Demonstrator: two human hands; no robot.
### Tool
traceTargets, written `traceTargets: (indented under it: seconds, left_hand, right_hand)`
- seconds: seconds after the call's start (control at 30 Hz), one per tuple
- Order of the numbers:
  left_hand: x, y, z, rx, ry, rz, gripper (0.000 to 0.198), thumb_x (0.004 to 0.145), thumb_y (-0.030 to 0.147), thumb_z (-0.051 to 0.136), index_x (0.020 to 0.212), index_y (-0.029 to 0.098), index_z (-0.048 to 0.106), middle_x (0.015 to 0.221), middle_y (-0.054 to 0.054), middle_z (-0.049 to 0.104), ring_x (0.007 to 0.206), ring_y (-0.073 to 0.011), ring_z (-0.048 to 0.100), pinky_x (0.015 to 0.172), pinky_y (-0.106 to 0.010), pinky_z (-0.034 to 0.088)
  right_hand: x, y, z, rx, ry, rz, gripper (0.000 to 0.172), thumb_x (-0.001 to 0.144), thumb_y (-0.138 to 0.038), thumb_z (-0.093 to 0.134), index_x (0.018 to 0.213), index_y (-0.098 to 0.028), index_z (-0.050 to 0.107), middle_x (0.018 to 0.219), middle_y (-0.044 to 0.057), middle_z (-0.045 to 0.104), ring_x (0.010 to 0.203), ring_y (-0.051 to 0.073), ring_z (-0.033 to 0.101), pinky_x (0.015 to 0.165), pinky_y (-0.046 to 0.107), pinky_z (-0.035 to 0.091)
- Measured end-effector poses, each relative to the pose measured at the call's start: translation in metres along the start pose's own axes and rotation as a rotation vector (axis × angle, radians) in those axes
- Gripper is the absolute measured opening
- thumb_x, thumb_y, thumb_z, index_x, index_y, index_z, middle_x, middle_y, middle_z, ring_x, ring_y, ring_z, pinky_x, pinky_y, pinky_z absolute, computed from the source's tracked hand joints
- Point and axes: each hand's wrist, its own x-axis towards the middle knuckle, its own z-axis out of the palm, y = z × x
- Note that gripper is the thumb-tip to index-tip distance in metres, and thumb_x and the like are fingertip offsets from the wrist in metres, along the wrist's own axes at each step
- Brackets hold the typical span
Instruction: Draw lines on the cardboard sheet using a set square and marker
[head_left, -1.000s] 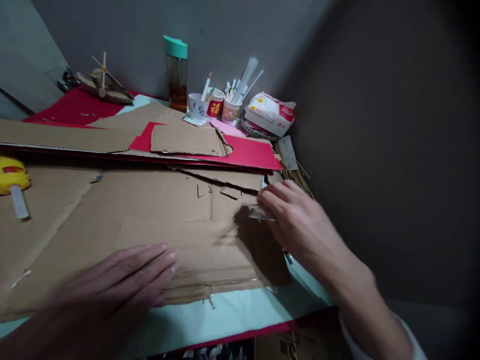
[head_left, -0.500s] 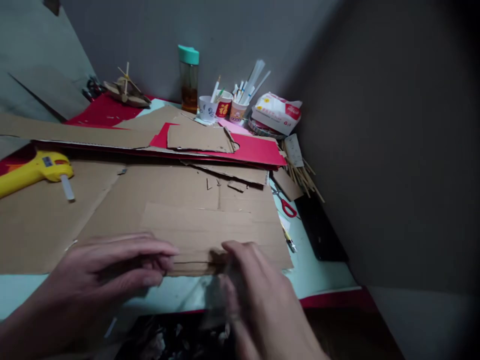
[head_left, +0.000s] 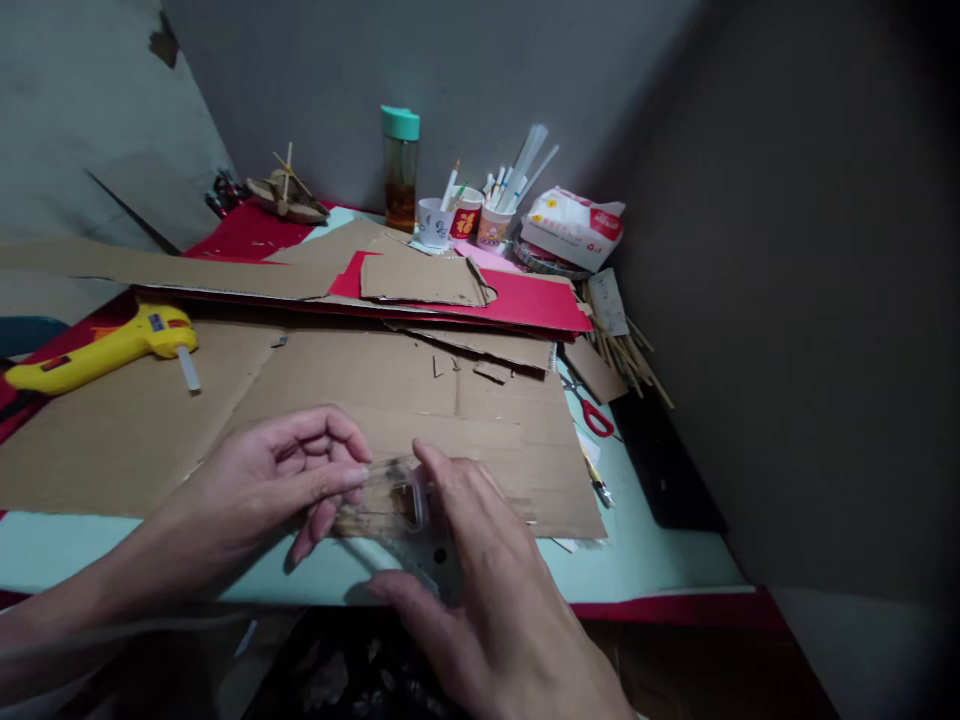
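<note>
A small clear plastic box (head_left: 409, 500) is held between my two hands above the front edge of the cardboard sheet (head_left: 315, 370). My left hand (head_left: 300, 475) pinches the left end of the box between thumb and fingers. Around its right side, my right hand (head_left: 487, 540) is curled, thumb low and fingers on top. What the box contains, if anything, is hard to make out through the see-through plastic.
A yellow hot glue gun (head_left: 112, 350) lies on the left. Red scissors (head_left: 596, 418) and a craft knife (head_left: 598, 478) lie right of the cardboard. Behind are red-and-brown card strips (head_left: 525, 300), a bottle (head_left: 400, 170), cups (head_left: 433, 225) and a tissue pack (head_left: 574, 225).
My right hand has raised the clear box from below the table's front edge. My left hand has moved right and now grips its left end. The view has shifted slightly left.
</note>
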Motion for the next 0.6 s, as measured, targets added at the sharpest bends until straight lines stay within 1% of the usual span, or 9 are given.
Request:
traceTargets:
  seconds: [0.07, 0.13, 0.23, 0.3, 0.37, 0.5, 0.6]
  left_hand:
    - [0.004, 0.0, 0.0, 0.012, 0.046, 0.021, 0.032, 0.079, 0.047, 0.085, 0.087, 0.02, 0.067, 0.053, 0.005, 0.058, 0.039, -0.009, 0.053, 0.038, -0.014, 0.045]
    - [0.006, -0.001, 0.001, 0.015, 0.088, 0.037, 0.032, 0.08, 0.046, 0.084, 0.088, 0.02, 0.067, 0.051, 0.005, 0.055, 0.04, -0.0084, 0.051, 0.038, -0.013, 0.043]
    - [0.005, -0.003, -0.002, 0.015, 0.126, 0.048, 0.033, 0.083, 0.049, 0.081, 0.095, 0.02, 0.068, 0.055, 0.004, 0.058, 0.044, -0.0109, 0.055, 0.039, -0.016, 0.047]
    - [0.003, -0.004, -0.005, 0.017, 0.142, 0.048, 0.033, 0.085, 0.049, 0.08, 0.099, 0.021, 0.069, 0.06, 0.003, 0.061, 0.048, -0.0131, 0.06, 0.042, -0.018, 0.052]
    - [0.002, -0.004, -0.007, 0.02, 0.154, 0.051, 0.033, 0.084, 0.048, 0.08, 0.1, 0.021, 0.069, 0.062, 0.002, 0.064, 0.051, -0.0144, 0.064, 0.043, -0.019, 0.054]
    - [0.004, -0.001, -0.008, 0.043, 0.156, 0.063, 0.032, 0.082, 0.048, 0.08, 0.098, 0.021, 0.071, 0.061, 0.0, 0.068, 0.051, -0.0167, 0.067, 0.046, -0.021, 0.057]
    - [0.004, -0.001, -0.008, 0.072, 0.162, 0.08, 0.031, 0.079, 0.046, 0.081, 0.097, 0.022, 0.075, 0.061, -0.001, 0.07, 0.053, -0.0163, 0.069, 0.05, -0.019, 0.058]
  right_hand:
    - [0.003, 0.003, 0.002, -0.027, -0.014, 0.03, 0.074, 0.101, -0.044, 0.065, 0.164, -0.022, 0.033, 0.152, 0.018, 0.059, 0.139, 0.037, 0.058, 0.109, 0.058, 0.059]
    - [0.007, 0.007, 0.008, -0.003, 0.001, 0.058, 0.07, 0.101, -0.039, 0.064, 0.163, -0.022, 0.035, 0.146, 0.017, 0.063, 0.132, 0.036, 0.063, 0.105, 0.059, 0.061]
    - [0.013, 0.012, 0.014, 0.056, 0.095, 0.059, 0.065, 0.103, -0.031, 0.059, 0.162, -0.025, 0.033, 0.131, 0.014, 0.07, 0.116, 0.029, 0.071, 0.098, 0.053, 0.064]
    - [0.015, 0.013, 0.015, 0.053, 0.136, 0.058, 0.063, 0.104, -0.032, 0.059, 0.162, -0.025, 0.034, 0.129, 0.014, 0.071, 0.109, 0.028, 0.073, 0.094, 0.051, 0.065]
    - [0.017, 0.013, 0.014, 0.052, 0.135, 0.051, 0.06, 0.104, -0.032, 0.06, 0.159, -0.025, 0.039, 0.129, 0.013, 0.072, 0.105, 0.025, 0.073, 0.092, 0.047, 0.065]
    - [0.021, 0.012, 0.011, 0.166, 0.157, 0.048, 0.05, 0.104, -0.026, 0.059, 0.152, -0.024, 0.047, 0.114, 0.006, 0.074, 0.09, 0.015, 0.073, 0.09, 0.031, 0.064]
    - [0.024, 0.014, 0.011, 0.249, 0.172, 0.083, 0.042, 0.104, -0.026, 0.058, 0.146, -0.026, 0.054, 0.108, 0.002, 0.075, 0.088, 0.012, 0.073, 0.088, 0.027, 0.063]
